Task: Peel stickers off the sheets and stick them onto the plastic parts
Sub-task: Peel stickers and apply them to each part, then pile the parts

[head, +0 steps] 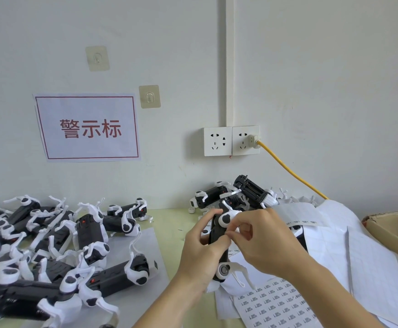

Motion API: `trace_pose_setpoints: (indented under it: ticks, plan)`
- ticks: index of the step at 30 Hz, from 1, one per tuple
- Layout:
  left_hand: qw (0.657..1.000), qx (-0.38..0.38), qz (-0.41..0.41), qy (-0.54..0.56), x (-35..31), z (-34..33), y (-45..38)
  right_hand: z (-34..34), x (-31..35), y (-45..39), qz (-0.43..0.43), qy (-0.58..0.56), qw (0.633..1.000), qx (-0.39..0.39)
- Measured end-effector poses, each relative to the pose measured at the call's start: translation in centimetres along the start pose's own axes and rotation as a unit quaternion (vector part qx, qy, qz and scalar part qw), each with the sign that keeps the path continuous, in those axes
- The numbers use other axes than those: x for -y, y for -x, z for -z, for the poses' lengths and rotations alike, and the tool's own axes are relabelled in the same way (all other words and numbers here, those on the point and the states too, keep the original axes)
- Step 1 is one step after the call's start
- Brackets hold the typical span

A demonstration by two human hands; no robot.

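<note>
A sticker sheet (276, 304) is laid on the surface (169, 218) just below the black-and-white plastic part (219, 235), which is gripped by the left hand (200, 252). A small sticker is pinched against it by the right hand (262, 240).

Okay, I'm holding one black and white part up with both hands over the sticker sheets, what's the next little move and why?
Probably press the sticker flat with the right hand, then rub it down. Its thumb and forefinger pinch at the black body of the plastic part, which the left hand grips upright above the sticker sheet. The sticker itself is too small to see clearly.
</note>
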State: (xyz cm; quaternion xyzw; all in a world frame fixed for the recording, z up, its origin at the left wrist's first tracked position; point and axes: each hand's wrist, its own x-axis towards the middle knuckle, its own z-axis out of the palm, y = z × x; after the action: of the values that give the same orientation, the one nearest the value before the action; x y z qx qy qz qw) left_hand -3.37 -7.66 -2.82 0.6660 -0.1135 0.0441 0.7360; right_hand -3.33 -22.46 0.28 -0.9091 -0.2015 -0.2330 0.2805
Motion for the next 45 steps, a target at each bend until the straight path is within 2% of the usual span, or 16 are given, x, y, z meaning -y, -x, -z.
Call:
trace_pose_setpoints:
  ticks: [12,20,25,30,34,40,45]
  plan:
    - [0.999,-0.001,-0.022,-0.024,0.0,0.0,0.1,0.3,1.1,0.2,-0.045,0.060,0.996,-0.041]
    - [1.000,-0.007,-0.014,0.006,-0.2,0.1,0.0,-0.1,1.2,0.0,-0.096,0.135,0.983,-0.082]
    - [1.000,-0.014,-0.013,0.022,-0.2,0.3,-0.2,0.4,0.2,0.1,-0.068,0.059,0.993,-0.073]
    - [0.995,-0.008,0.004,0.102,0.1,0.3,-0.5,0.4,0.6,0.4,0.022,-0.065,0.997,-0.032]
    - [0.987,0.022,0.011,0.158,0.1,0.4,-0.6,0.4,0.8,0.6,0.078,-0.041,0.996,-0.002]
    - [0.987,0.017,0.015,0.159,0.6,0.6,-0.9,0.4,0.7,0.5,0.047,0.023,0.998,-0.018]
    - [0.990,-0.020,0.009,0.137,0.8,0.6,-1.2,0.1,-0.1,0.3,-0.012,-0.086,0.996,-0.038]
